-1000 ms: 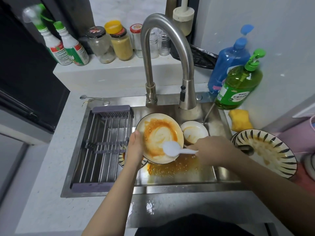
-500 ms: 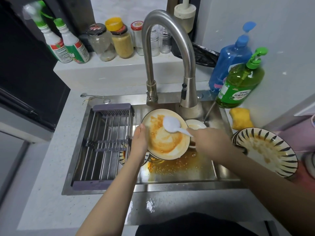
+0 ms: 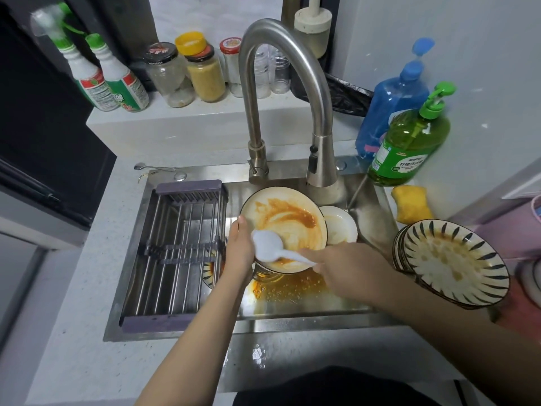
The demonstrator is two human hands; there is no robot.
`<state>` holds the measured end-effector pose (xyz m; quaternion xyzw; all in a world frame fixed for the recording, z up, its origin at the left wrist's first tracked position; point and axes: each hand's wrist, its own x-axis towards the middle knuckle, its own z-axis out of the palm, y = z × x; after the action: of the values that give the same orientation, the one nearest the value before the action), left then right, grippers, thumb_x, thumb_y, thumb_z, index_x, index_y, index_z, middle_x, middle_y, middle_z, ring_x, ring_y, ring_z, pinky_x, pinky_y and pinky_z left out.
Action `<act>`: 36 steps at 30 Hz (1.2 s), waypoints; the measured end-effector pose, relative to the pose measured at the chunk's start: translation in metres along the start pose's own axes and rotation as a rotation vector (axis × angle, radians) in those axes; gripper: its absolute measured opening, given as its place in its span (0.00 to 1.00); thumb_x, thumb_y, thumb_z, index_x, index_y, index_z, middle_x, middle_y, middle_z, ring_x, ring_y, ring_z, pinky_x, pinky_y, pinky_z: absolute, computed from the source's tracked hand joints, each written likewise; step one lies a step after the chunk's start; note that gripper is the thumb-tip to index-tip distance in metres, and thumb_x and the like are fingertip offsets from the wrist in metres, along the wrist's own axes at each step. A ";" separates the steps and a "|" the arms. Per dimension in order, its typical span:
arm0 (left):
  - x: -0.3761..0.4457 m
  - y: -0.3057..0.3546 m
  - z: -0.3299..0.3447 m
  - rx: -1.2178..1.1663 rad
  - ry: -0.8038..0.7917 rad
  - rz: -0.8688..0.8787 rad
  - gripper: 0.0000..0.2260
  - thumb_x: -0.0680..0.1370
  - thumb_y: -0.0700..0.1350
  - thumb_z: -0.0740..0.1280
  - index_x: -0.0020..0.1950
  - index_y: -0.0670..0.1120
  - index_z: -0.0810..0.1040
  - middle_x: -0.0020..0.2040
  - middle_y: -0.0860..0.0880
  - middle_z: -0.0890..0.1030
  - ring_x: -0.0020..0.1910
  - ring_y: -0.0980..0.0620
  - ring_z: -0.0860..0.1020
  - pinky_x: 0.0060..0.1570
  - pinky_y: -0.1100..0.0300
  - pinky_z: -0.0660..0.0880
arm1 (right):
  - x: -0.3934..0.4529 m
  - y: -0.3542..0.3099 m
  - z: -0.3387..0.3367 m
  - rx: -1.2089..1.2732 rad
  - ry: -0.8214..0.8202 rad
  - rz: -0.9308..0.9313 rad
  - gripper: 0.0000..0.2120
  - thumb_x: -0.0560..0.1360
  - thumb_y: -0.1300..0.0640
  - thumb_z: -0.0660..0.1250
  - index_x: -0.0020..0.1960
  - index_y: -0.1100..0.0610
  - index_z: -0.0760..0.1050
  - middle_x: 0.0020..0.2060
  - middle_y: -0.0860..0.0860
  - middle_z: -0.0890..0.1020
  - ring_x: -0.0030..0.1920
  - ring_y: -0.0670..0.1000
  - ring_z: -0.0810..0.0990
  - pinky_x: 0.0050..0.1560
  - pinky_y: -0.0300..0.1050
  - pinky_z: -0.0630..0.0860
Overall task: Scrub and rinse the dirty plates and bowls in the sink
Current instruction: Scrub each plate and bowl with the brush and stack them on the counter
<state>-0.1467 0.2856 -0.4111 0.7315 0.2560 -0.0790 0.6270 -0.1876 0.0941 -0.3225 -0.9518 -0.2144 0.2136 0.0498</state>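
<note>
A plate (image 3: pixel 288 221) smeared with orange sauce is held tilted over the sink (image 3: pixel 366 218), its left rim gripped by the left hand (image 3: pixel 238 253). A white spoon (image 3: pixel 268 249) is pinched by its handle in the fingers of the right hand (image 3: pixel 348 268), its bowl laid on the plate's lower left. Sauce is pooled on the sink floor beneath. A small bowl (image 3: pixel 339 227) waits behind, and a stack of striped bowls (image 3: pixel 450 259), still stained, stands on the table at the sink's right edge. Scraping is judged barely begun; scrubbing and rinsing remain.
</note>
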 end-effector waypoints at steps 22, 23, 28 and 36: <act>-0.003 -0.007 0.005 0.043 0.017 0.041 0.22 0.81 0.61 0.52 0.65 0.47 0.71 0.60 0.49 0.76 0.62 0.48 0.73 0.66 0.52 0.67 | -0.001 0.019 -0.014 -0.005 -0.207 0.037 0.16 0.80 0.50 0.55 0.63 0.42 0.74 0.43 0.45 0.80 0.42 0.47 0.79 0.44 0.44 0.78; -0.001 -0.007 0.004 -0.011 -0.032 -0.033 0.26 0.78 0.67 0.53 0.63 0.49 0.70 0.61 0.49 0.76 0.61 0.48 0.74 0.66 0.51 0.67 | -0.002 0.018 -0.015 0.025 -0.158 0.039 0.16 0.80 0.50 0.54 0.66 0.40 0.72 0.46 0.44 0.81 0.44 0.47 0.78 0.45 0.44 0.78; -0.004 -0.004 0.002 -0.162 -0.184 -0.209 0.33 0.78 0.68 0.47 0.65 0.46 0.75 0.58 0.40 0.80 0.59 0.43 0.78 0.62 0.44 0.74 | 0.014 0.008 -0.009 -0.019 0.025 0.060 0.21 0.82 0.52 0.53 0.73 0.37 0.59 0.41 0.45 0.78 0.41 0.50 0.77 0.37 0.43 0.71; -0.008 0.001 0.005 -0.111 -0.202 -0.115 0.29 0.80 0.64 0.45 0.67 0.48 0.74 0.58 0.44 0.80 0.59 0.46 0.78 0.61 0.47 0.75 | 0.016 -0.004 -0.003 -0.120 0.109 0.111 0.27 0.78 0.59 0.56 0.74 0.42 0.56 0.30 0.46 0.65 0.28 0.46 0.65 0.25 0.41 0.60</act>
<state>-0.1519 0.2782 -0.4078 0.6679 0.2372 -0.1739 0.6837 -0.1750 0.1048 -0.3248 -0.9737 -0.1709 0.1508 -0.0075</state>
